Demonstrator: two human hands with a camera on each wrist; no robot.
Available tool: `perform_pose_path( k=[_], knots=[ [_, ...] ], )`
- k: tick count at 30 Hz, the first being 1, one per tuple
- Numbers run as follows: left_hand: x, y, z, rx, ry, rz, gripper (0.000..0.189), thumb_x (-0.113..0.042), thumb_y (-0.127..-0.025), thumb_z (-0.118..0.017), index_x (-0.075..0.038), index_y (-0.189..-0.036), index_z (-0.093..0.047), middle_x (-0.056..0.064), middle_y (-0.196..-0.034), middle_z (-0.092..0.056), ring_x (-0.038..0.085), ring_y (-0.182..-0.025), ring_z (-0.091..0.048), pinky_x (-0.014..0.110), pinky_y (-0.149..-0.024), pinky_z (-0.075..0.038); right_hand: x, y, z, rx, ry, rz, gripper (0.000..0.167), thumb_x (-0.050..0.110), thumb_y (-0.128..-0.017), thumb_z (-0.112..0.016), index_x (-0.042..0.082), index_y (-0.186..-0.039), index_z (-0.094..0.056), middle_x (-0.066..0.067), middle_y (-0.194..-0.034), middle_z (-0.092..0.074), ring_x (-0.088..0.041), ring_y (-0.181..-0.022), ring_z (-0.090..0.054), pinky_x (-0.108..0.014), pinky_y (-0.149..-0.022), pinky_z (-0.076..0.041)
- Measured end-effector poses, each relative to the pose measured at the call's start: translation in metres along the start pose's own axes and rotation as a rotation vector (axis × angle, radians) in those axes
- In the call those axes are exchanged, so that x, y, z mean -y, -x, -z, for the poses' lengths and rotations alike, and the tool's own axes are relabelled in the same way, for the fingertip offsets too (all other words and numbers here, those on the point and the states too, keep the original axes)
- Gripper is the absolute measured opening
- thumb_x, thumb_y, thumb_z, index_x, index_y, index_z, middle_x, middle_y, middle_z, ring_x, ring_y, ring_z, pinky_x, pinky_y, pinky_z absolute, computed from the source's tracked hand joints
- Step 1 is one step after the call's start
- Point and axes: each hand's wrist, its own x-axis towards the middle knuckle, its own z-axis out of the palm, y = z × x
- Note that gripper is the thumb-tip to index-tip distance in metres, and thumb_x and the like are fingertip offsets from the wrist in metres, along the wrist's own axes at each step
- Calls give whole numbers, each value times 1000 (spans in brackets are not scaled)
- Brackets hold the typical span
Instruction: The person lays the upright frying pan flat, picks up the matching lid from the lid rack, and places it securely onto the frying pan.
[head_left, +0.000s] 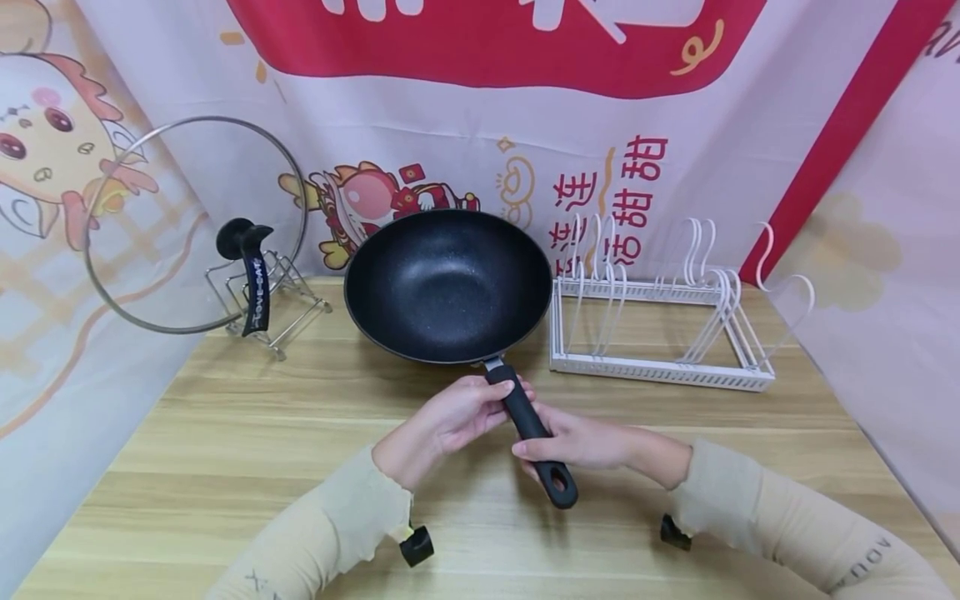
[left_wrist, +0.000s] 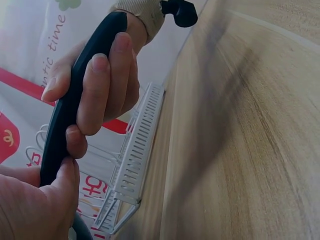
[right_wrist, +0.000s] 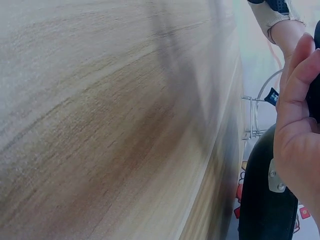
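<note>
A black wok [head_left: 450, 283] is tilted with its dark inside facing me, in the middle of the head view. Its long black handle [head_left: 528, 417] points down toward me and ends in a hanging hole. My left hand [head_left: 468, 412] grips the handle close to the pan, thumb lying on top. Lower down, my right hand [head_left: 573, 437] holds the same handle, fingers curled round it. In the left wrist view the handle [left_wrist: 82, 80] is raised off the table, and a shadow falls on the wood. The right wrist view catches the wok's outside [right_wrist: 265, 200] and its riveted bracket [right_wrist: 276, 177].
To the right stands a white rack [head_left: 660, 375] with curved wire dividers. On the left a glass lid [head_left: 187, 217] with a black knob leans upright in a wire stand [head_left: 292, 333]. Printed cloth [head_left: 450, 117] hangs behind the wooden table [head_left: 187, 500].
</note>
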Motion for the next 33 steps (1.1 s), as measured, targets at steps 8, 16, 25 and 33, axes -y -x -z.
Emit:
perform_pose_path(
  k=[8,16,25,33],
  knots=[
    [3,-1,2,22,-14,15,37,-2,-109,-43,17,-140,-43,13,-117,-67,15,-106,-66,39,-112,-41,-3,2,-1,-9,-12,-37,35,13,-105,-55,-12,-121,-37,-6,-84,-65,-18,-74,-62,-26,-71,-53],
    [6,-1,4,30,-11,27,38,-2,-109,-43,18,-141,-42,12,-116,-67,15,-106,-66,38,-112,-41,-4,4,-2,2,-41,-47,38,15,-106,-55,-12,-122,-36,-7,-85,-64,-17,-75,-62,-25,-70,-53],
    [9,-3,3,22,-9,35,39,-2,-109,-43,18,-142,-40,9,-112,-68,15,-106,-66,38,-112,-41,-7,5,-1,28,-49,-32,27,16,-106,-54,-6,-114,-41,-6,-84,-63,-16,-75,-61,-25,-71,-52],
    [10,-5,0,10,-5,41,35,-3,-109,-44,17,-139,-44,11,-113,-68,19,-113,-65,39,-112,-41,-8,7,-2,7,-42,-33,32,17,-106,-55,-9,-116,-40,-5,-84,-64,-15,-75,-61,-24,-70,-52]
  ],
)
